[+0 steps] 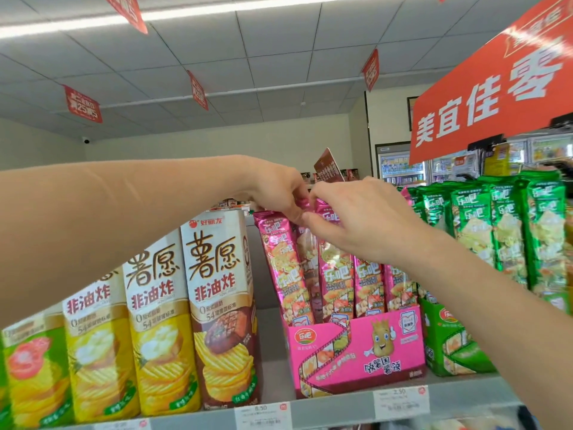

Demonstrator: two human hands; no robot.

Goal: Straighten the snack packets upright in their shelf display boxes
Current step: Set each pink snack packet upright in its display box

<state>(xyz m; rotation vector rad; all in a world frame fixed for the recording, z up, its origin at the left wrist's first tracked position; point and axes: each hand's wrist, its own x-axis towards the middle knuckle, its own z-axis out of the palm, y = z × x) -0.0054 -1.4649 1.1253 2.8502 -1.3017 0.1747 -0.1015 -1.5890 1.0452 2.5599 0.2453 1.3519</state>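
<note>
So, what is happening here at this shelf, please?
A person is tidying snacks bare-handed. The left grip and the right grip both pinch the tops of pink snack packets that stand in the pink display box. The packets there lean a little and are not yet straight. The green packets to the right and the tall chip cartons to the left are untouched.

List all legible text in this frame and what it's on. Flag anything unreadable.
"美宜佳零": red overhead sign, cut off at the frame edge.
"好丽友", "薯愿", "非油炸": brown chip box.
"薯愿", "非油炸": yellow chip boxes.
"乐吧": pink packets, green packets, logo on pink display box.
"8.50": left price tag.
"2.50": right price tag.
Too blurred to read: red ceiling tags, small print on boxes and price tags.
</note>
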